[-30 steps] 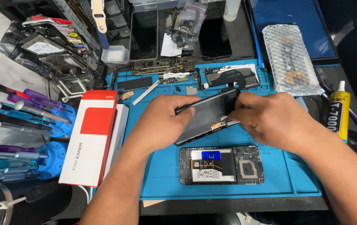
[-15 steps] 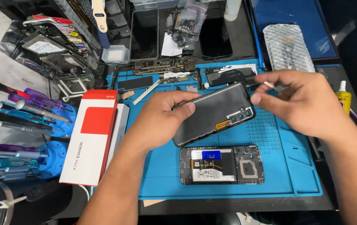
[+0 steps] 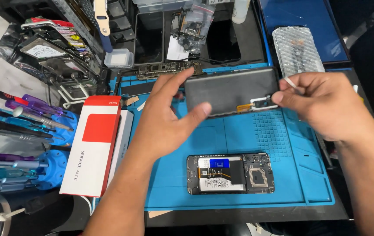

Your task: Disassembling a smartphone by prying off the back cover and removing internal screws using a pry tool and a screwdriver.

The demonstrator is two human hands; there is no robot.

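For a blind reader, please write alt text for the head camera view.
Two bare hands hold a dark phone screen panel above a blue work mat: the left hand grips its left end, the right hand pinches its right edge. An opened phone lies on the mat below; a red and white box lies left.

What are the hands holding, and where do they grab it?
Both hold a dark phone screen panel: left hand at its left end, right hand at its right end.

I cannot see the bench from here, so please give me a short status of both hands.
Left hand and right hand hold the dark phone panel above the blue mat. Opened phone lies below. Nothing between.
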